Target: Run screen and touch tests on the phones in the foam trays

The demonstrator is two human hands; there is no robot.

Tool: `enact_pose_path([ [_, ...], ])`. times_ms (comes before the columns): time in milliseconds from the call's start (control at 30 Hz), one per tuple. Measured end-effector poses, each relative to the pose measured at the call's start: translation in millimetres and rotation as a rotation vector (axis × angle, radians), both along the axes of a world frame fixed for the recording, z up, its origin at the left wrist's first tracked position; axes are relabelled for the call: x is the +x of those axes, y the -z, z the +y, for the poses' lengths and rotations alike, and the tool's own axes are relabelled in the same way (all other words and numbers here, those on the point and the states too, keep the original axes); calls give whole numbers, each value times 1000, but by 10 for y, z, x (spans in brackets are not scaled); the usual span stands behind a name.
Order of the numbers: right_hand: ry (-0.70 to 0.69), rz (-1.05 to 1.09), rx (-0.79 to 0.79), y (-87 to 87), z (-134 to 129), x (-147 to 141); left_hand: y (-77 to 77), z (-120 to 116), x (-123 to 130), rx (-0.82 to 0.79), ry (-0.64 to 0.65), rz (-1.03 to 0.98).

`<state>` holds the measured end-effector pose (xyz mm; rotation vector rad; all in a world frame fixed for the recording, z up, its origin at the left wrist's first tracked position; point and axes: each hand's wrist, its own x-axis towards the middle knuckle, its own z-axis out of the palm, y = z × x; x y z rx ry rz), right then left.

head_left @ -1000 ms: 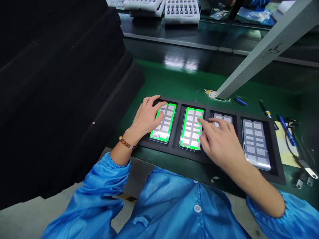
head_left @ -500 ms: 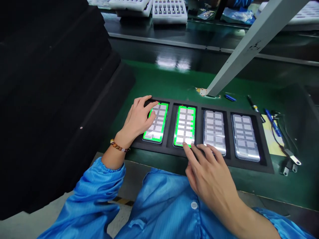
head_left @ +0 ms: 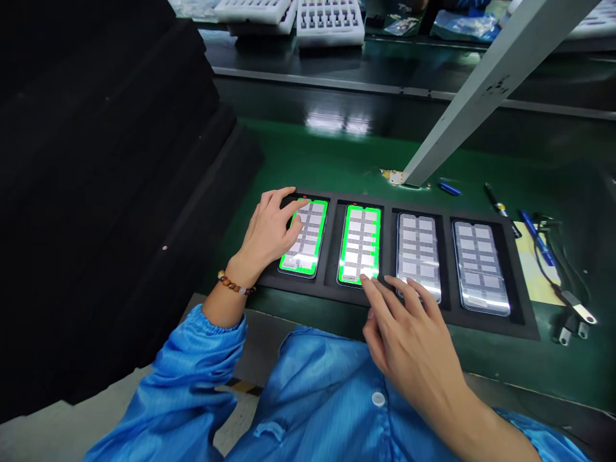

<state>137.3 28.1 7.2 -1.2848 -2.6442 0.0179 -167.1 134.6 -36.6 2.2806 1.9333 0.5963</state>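
Several smartphones lie screen up in the slots of a black foam tray (head_left: 332, 247). My left hand (head_left: 269, 231) rests over the leftmost phone (head_left: 310, 240), its fingers spread at the top and left edge, gripping nothing. A green band frames the grid of pale blocks on that screen. The second phone (head_left: 360, 244) shows a similar green band, patchy along its right side. With fingers apart, my right hand (head_left: 409, 333) has its index fingertip at this phone's lower edge. Its other fingers hover near the bottom of the third phone (head_left: 418, 253). The rightmost phone (head_left: 481, 266) shows grey blocks without green.
Dark foam sheets (head_left: 120, 192) are stacked high at the left. A grey metal post (head_left: 462, 122) slants up behind the tray. At right lie pens (head_left: 536, 237), yellow paper (head_left: 529, 269) and cables with metal plugs (head_left: 580, 308). White trays (head_left: 330, 25) stand on the back shelf.
The whole view has shifted slightly, so everything sits a little further right. Both hands keep nearly the same places over the phones; the green bands look much the same.
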Motion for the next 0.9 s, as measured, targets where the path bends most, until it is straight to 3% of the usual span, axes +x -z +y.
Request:
enact_pose_path([
  [233, 0, 26, 35, 105, 382, 63, 0, -17, 10, 17, -88, 0],
  [400, 42, 38, -21, 199, 886, 109, 5, -1, -19, -21, 51, 9],
  [600, 3, 142, -132, 300, 1333, 16, -4, 7, -12, -28, 97, 37],
  [733, -23, 177, -146, 328, 1406, -41, 0, -3, -22, -9, 86, 24],
  [900, -87, 158, -108, 318, 1237, 27, -26, -99, -38, -6, 102, -16],
])
